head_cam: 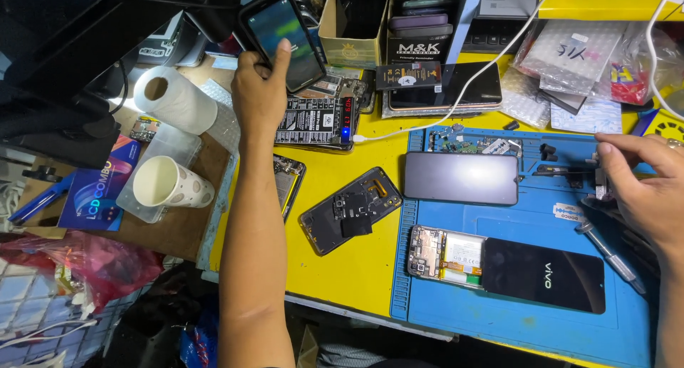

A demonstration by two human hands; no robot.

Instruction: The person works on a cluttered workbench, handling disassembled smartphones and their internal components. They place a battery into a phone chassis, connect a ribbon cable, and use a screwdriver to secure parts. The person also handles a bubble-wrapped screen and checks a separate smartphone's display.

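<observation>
The left hand (pixel 260 90) grips a lit phone (pixel 283 37) up at the bench's back edge, thumb on its screen, while the right hand (pixel 645 190) pinches tweezers (pixel 600 179) over the blue mat (pixel 527 225), so checking seems underway; steady aim comes next.

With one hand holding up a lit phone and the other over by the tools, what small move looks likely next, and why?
Probably the right hand closes on one of the small tools at the blue mat's edge. Its fingertips already rest there, while an opened phone lies on the mat with its insides bare. The left hand is busy holding the lit phone up, so it seems unlikely to help.
</observation>
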